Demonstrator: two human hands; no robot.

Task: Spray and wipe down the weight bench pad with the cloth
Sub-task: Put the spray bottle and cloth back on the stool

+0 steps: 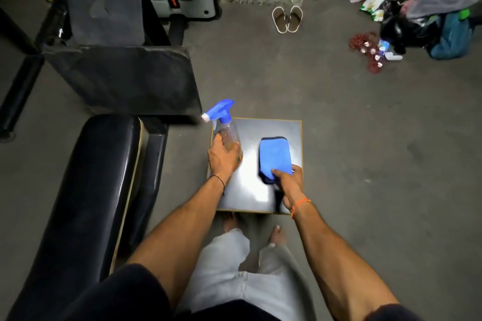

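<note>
while the left hand [221,159] is wrapping its fingers around the lower body of the spray bottle [225,133], the right hand [287,180] is pinching the near end of the blue cloth [275,157], and both things seem to be resting on the small table [294,138]. the weight bench pad [86,177] is lying to the left of the bottle grip, well apart from it. the left grip is sitting low, far under the blue trigger head [220,109], so i am thinking the bottle is risking to tip or slip during the lift, and the finger is not reaching the trigger without a new grip. the cloth is being held by one end only, so it is maybe going to unfold or drag on the table.
</note>
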